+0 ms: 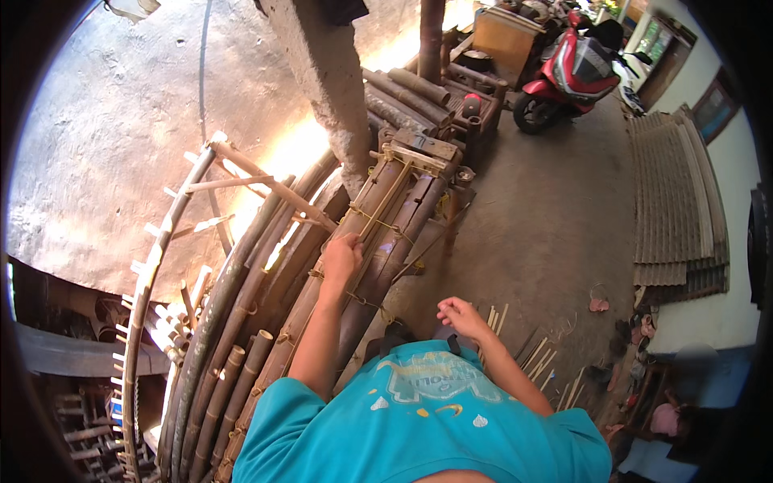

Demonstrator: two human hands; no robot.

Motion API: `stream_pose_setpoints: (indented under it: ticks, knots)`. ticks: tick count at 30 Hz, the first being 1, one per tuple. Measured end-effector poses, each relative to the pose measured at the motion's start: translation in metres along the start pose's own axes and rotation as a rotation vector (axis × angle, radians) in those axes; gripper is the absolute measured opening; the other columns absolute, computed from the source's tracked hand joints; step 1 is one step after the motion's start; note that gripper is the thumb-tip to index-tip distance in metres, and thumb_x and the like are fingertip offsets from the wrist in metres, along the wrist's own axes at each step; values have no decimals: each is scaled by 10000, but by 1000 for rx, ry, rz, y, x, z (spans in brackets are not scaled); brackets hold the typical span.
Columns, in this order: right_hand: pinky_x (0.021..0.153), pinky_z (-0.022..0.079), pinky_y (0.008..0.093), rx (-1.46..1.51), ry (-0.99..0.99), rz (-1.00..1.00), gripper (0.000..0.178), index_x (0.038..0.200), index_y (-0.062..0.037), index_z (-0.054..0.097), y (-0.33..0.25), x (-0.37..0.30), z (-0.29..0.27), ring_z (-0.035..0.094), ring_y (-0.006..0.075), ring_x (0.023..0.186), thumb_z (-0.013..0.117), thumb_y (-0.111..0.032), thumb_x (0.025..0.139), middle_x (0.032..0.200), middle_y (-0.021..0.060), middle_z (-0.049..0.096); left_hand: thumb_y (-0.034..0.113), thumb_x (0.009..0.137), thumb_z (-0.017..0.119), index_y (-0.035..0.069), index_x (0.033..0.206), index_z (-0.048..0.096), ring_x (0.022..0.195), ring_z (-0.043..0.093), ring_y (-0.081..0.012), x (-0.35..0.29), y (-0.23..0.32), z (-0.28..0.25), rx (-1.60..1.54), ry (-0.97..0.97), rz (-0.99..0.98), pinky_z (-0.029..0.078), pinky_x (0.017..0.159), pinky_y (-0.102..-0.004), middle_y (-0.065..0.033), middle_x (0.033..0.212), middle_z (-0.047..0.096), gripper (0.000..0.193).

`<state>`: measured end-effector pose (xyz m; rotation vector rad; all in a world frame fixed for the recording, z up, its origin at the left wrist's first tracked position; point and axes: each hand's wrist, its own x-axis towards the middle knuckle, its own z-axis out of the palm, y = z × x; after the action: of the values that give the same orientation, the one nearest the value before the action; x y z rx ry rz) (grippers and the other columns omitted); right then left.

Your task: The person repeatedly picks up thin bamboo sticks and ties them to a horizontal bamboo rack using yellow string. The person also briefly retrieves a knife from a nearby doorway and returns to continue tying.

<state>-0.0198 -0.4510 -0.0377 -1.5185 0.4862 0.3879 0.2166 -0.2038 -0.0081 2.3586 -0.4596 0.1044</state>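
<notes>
Left hand [341, 256] is closed on a thin bamboo strip [385, 203] lying along the lashed bamboo pole bundle [386, 241] — fingers wrapped, apparently steadying it against the poles. Right hand [460, 314] hangs free over the concrete floor [547, 225], loosely curled, holding nothing — cut slivers [535, 354] scattered just beside it.

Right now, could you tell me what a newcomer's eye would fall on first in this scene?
First, the long bundle of bamboo poles lashed with cord, running up the middle, with the left hand pressed on it. The right hand hangs free above the concrete floor, near scattered bamboo strips. A red scooter stands out at the top right.
</notes>
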Motion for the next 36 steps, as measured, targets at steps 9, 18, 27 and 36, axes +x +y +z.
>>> stream_pose_setpoints:
  ticks: [9,18,27,36]
  knots:
    - [769,511,277,-144,-395,-110,276,1137,-50,614,-77,123,-20,611,114,835,527,-281,1013,986,47,659,141,858,619,65,975,716,851,650,-430,21,44,7,21,-3,-170,517,761,-485,-244,886,670,170]
    - [836,461,304,1056,-477,-218,272,918,-73,611,-157,184,62,611,163,854,509,-319,972,910,57,643,228,886,624,75,1018,624,687,633,-364,25,36,68,372,22,-419,499,668,-469,-120,762,638,202]
    - [709,449,372,-1125,-499,-733,452,886,-128,716,-252,285,88,655,255,805,427,-455,1005,796,95,680,297,1002,468,104,1037,615,803,623,-455,44,70,46,177,20,-294,473,702,-553,-220,865,670,245]
    - [672,469,515,-870,-801,-918,443,657,-31,642,-146,182,-29,607,423,719,530,-337,957,692,211,630,324,1006,467,146,1024,646,833,628,-444,46,61,42,61,30,-415,479,697,-517,-219,839,660,253]
